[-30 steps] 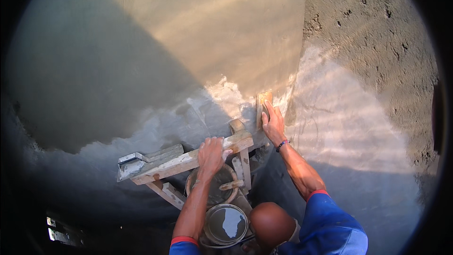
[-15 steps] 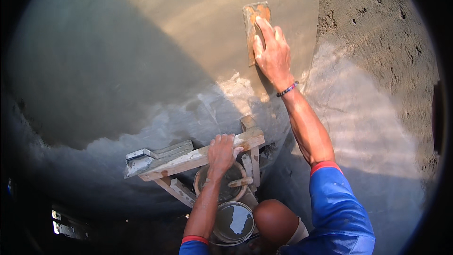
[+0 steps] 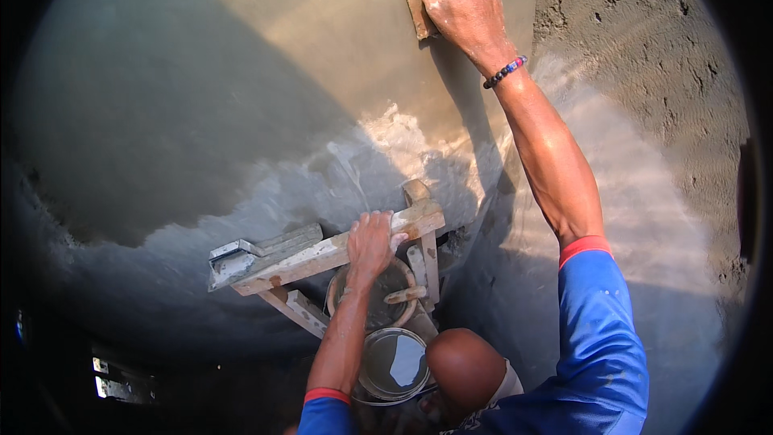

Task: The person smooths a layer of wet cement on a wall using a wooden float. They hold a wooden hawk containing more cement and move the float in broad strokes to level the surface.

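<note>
My right hand (image 3: 463,8) grips a worn rectangular hand float (image 3: 412,0) against the smooth plastered wall (image 3: 201,64), high near the upper edge of the view. Below, my left hand (image 3: 372,243) holds the horizontal wooden bar (image 3: 314,262) of a rough timber stand. A metal trowel (image 3: 229,258) lies on the stand's left end. Under the bar is a bucket (image 3: 333,290) of grey mix with a wooden handle (image 3: 403,294) across it. A second bucket (image 3: 366,362) of liquid stands beside my bent knee.
Rough, pitted render (image 3: 660,89) covers the wall on the right. A paler, patchy band (image 3: 145,266) runs low along the left wall and around the corner to the right. The lower left is in deep shadow.
My right hand and the float have moved steadily up the wall, from beside the stand to near the top of the view. My left hand has stayed on the bar.
</note>
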`<state>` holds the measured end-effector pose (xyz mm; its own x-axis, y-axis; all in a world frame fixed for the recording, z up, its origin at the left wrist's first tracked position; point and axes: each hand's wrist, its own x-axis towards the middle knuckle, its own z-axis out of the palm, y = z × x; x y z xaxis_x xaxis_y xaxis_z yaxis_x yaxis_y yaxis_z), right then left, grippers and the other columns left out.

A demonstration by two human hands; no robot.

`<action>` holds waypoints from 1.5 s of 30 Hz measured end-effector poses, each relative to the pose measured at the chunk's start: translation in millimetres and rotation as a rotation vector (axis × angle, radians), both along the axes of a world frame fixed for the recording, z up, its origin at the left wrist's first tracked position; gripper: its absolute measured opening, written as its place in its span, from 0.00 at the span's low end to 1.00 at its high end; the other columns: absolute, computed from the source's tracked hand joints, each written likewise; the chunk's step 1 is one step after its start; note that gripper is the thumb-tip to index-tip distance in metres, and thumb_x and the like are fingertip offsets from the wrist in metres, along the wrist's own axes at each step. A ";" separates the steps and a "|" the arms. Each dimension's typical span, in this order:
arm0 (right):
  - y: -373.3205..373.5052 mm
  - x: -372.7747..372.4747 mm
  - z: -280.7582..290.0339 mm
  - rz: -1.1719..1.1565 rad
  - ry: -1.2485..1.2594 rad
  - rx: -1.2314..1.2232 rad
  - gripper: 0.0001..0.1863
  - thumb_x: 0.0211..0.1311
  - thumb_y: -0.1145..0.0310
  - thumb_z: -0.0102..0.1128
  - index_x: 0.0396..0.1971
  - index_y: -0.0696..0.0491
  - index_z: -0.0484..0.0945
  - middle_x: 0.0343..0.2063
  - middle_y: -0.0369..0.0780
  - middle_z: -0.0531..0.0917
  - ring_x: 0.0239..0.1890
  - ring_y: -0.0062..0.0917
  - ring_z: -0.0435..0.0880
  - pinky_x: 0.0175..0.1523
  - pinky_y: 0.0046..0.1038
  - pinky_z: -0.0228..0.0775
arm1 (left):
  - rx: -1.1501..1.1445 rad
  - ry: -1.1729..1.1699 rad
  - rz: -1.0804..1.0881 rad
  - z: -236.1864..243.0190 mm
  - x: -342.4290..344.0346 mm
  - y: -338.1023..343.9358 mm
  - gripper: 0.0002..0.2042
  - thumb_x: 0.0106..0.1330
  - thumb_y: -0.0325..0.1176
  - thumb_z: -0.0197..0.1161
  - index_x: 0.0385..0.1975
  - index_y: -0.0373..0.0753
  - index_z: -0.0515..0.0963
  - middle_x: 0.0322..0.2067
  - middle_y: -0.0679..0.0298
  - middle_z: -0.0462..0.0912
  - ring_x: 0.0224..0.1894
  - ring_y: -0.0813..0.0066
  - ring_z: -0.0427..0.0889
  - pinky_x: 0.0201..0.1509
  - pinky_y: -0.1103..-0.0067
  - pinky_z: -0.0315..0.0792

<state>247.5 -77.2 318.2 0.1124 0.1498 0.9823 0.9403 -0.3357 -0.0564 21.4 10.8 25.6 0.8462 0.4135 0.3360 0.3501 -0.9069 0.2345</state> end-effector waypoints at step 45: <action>-26.2 16.1 -299.6 0.056 0.418 -0.304 0.29 0.58 0.74 0.62 0.62 0.47 0.75 0.47 0.48 0.81 0.44 0.42 0.78 0.49 0.39 0.75 | 0.030 -0.035 -0.021 -1.1 3.8 1.2 0.27 0.54 0.46 0.73 0.51 0.38 0.78 0.44 0.59 0.82 0.49 0.58 0.77 0.54 0.63 0.69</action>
<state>263.6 -103.4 18.6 0.4696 0.4384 0.7663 0.8752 -0.3452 -0.3389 25.2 12.0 24.5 0.8419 0.3852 0.3779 0.3230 -0.9208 0.2188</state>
